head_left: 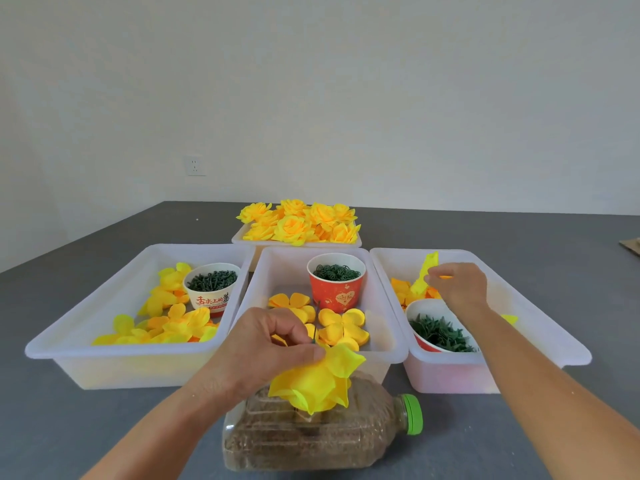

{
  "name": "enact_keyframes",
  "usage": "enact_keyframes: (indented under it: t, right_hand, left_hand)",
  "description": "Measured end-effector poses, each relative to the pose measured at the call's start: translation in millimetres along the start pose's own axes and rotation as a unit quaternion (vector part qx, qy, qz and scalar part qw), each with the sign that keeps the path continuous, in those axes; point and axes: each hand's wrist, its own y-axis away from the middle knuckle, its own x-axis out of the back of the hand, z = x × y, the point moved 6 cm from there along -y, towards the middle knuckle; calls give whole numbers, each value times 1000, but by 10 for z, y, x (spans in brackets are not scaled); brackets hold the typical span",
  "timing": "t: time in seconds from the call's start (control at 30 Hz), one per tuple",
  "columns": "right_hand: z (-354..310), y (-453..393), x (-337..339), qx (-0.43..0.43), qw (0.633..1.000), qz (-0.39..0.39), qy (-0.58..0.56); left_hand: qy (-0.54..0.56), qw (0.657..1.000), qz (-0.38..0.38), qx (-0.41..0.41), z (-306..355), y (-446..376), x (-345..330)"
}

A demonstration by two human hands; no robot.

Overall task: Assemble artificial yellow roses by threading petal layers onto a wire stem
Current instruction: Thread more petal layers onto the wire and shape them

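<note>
**Soft petals, thin stem: hold them gently**

My left hand is in front of me, over the brown bottle that lies on its side on the counter. My left fingers are curled in a pinch. They hold the half-made rose right where its thin dark stem pokes up through the middle. The yellow petals hang down below my thumb, just above the bottle.

My right hand is up over the right tray. Its fingers pinch one yellow petal layer by the edge, and the layer dangles above the other petals in that tray.

I think these petals are very light and floppy, like thin cloth. They bend and fold easily, so I should not squeeze hard or they may crease. They look a bit slippery too, so a small pinch near the middle should work best, close to the hole. I cannot see the hole from here.

The stem looks stiff but skinny. I think I must hold it tight and close to the tip, so it does not wobble when the new layer slides on.

The middle tray has more flat petals, and the far tray holds finished roses.
</note>
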Motion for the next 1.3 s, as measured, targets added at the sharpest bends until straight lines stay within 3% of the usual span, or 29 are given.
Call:
enact_keyframes:
  t: [0.17, 0.43, 0.63, 0.93, 1.13, 1.3]
  right_hand:
    - [-263, 183, 148, 11, 979, 49, -198]
    - [-844, 719, 25, 56, 910, -69, -406]
    - [-1043, 1024, -161, 49, 887, -152, -433]
    - [-1198, 1149, -117, 96, 907, -135, -387]
    - [-1318, 1193, -53, 96, 887, -141, -429]
    - [-1612, 1280, -20, 121, 866, -194, -445]
  left_hand:
    - [-2, 1000, 4, -4, 2, 13, -4]
    - [-6, 1000, 13, -3, -6, 33, 7]
    - [-7, 1000, 10, -8, -16, 43, 19]
    - [17, 1000, 15, -13, 17, 54, 34]
    - [90, 987, 127, 37, 216, -40, 235]
    - [155, 979, 123, 56, 489, -217, 276]
